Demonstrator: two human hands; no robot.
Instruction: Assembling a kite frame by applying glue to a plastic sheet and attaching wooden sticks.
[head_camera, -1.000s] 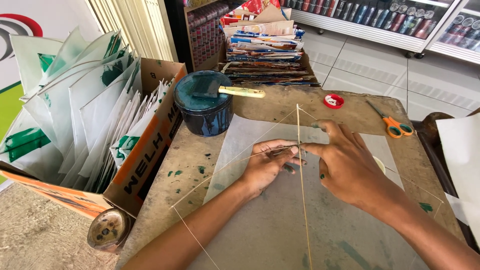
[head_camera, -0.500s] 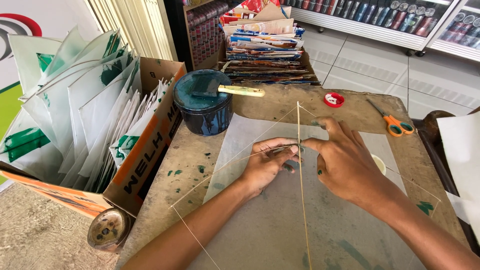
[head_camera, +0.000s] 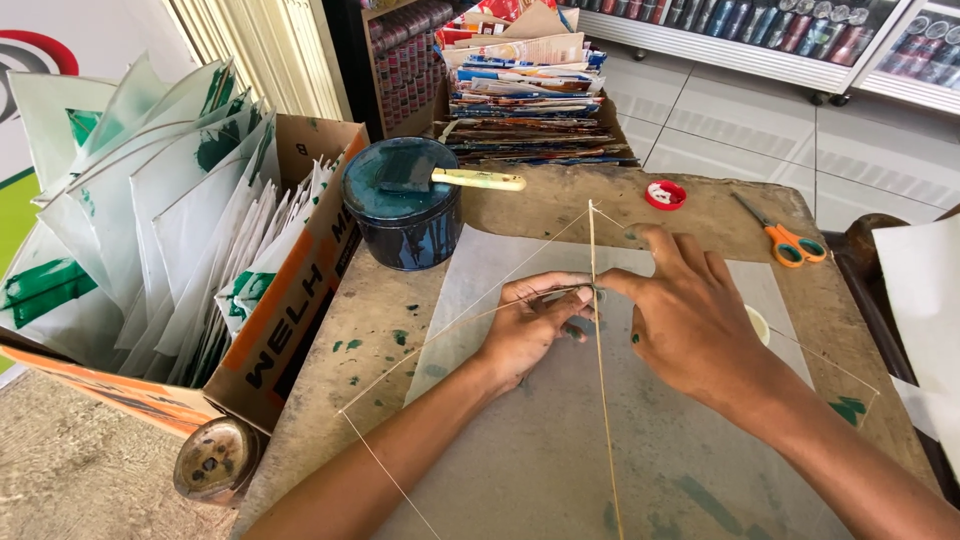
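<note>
A thin straight stick (head_camera: 603, 400) lies on a translucent paper sheet (head_camera: 540, 450) spread over the bench (head_camera: 385, 330). Its long axis runs almost straight away from the person, from the near edge of the view up to a far tip near the sheet's top edge. A second, bowed stick (head_camera: 455, 330) crosses it, sweeping from the lower left up to the crossing point and on toward the right.

Both hands meet at that crossing. The left hand (head_camera: 530, 330) rests palm down just left of the straight stick, its fingertips pinched on the bowed stick where the two cross. The right hand (head_camera: 690, 320) lies just right of the straight stick, thumb and forefinger closed on the same joint, the other fingers spread over the sheet. The hands nearly touch at their fingertips.

Beyond them stands a dark blue tin (head_camera: 403, 205) with a brush (head_camera: 450, 178) laid across its top. A small red cap (head_camera: 665, 194) and orange-handled scissors (head_camera: 785, 238) lie at the far right of the bench. A cardboard box (head_camera: 290, 300) of white and green paper kites (head_camera: 130, 220) sits to the left.
</note>
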